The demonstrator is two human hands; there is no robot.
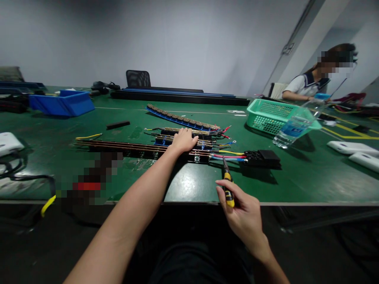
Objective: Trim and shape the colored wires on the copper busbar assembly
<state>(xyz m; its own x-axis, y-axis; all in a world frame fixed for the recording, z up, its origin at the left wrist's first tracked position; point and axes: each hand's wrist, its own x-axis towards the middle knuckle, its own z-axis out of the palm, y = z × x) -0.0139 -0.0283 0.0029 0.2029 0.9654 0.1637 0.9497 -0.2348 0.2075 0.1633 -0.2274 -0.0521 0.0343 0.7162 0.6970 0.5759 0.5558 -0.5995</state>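
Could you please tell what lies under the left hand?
Dark strips pass under the left hand, showing on both sides. The parts directly beneath are covered and cannot be seen.

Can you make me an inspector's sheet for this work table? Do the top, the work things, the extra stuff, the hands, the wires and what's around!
Surface: green tabletop, with scuffs and a shiny patch near the front.
Job's things: dark strips with copper-coloured lines; black block; yellow-and-black tool.
Clutter: blue bin, green basket, clear bottle.
Hands: left hand lies on the strips; right hand holds the tool, its tip by the wires.
Cables: yellow, red and blue wires reach the block; dark cables at the left.
Surroundings: pale wall, chair, another person at right.
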